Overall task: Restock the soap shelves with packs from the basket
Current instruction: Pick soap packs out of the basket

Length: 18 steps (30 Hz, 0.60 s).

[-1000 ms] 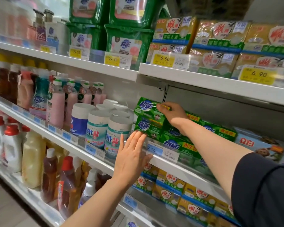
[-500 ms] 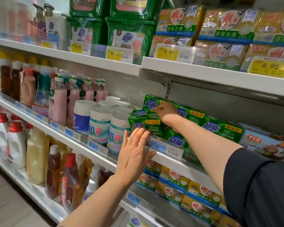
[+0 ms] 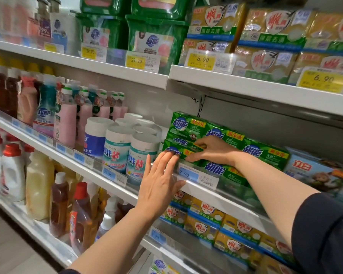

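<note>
Under the right hand (image 3: pixel 214 149), whose curled fingers grip it, the green plastic-wrapped soap pack (image 3: pixel 181 151) overhangs the white metal shelf's (image 3: pixel 222 198) edge; the flat left hand (image 3: pixel 158 180) steadies its front. Letting go early could tip it off.

Two hands at a store shelf of green soap packs.
Right hand (image 3: pixel 213 150) grips a front green soap pack (image 3: pixel 183 152); left hand (image 3: pixel 159 181) touches its end with straight fingers, beside white tubs (image 3: pixel 141 153).

Green soap packs (image 3: pixel 224 135) read 超能; below them, a blue tag (image 3: pixel 188 174) says 7.90. Above, yellow tags (image 3: pixel 201 60) say 6.90.
</note>
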Tool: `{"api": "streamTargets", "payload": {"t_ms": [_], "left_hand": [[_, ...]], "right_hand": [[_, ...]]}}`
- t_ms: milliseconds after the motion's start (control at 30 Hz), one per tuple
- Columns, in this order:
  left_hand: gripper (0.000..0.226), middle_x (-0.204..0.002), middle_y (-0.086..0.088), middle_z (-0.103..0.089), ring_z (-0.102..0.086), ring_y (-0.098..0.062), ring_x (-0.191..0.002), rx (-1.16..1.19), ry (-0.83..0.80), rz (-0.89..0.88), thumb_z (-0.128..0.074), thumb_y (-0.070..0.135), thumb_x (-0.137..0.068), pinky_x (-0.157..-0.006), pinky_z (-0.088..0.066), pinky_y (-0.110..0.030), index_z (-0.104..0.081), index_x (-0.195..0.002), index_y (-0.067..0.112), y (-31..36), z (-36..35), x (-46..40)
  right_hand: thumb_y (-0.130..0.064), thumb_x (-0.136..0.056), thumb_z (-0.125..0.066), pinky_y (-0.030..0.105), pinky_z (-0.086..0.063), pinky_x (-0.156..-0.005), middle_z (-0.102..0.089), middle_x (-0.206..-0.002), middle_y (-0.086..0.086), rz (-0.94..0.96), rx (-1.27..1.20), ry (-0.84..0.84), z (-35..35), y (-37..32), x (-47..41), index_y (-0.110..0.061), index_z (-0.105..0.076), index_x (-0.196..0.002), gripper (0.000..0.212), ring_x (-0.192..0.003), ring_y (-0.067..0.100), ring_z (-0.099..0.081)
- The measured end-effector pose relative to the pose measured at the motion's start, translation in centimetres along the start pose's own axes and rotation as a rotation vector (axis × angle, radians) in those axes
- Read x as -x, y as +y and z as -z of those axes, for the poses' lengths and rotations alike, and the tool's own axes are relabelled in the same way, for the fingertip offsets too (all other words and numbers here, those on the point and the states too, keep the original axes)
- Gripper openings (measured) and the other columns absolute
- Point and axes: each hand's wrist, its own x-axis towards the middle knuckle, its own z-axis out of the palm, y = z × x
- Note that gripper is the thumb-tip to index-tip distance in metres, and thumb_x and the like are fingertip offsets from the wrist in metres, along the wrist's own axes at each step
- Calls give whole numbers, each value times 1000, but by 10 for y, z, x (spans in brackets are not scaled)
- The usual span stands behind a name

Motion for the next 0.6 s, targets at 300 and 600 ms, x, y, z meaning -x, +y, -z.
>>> {"api": "streamTargets", "payload": {"t_ms": [300, 600], "left_hand": [[74, -144, -11, -44, -43, -27, -133, -42, 47, -97, -32, 69, -89, -118, -15, -49, -38, -139, 15, -8, 5, -7], [70, -150, -16, -24, -28, -39, -136, 7, -251, 320, -51, 70, -82, -116, -17, -54, -37, -142, 37, 46, 28, -68]], "right_hand": [[-67, -75, -62, 28, -46, -89, -59, -126, -2, -35, -81, 262, 23, 16, 31, -20, -54, -129, 72, -105, 16, -58], [-75, -81, -44, 34, -50, -88, -55, -136, 5, -109, 390, 195, 3, 51, 68, -20, -44, -139, 79, -113, 25, -57]]}}
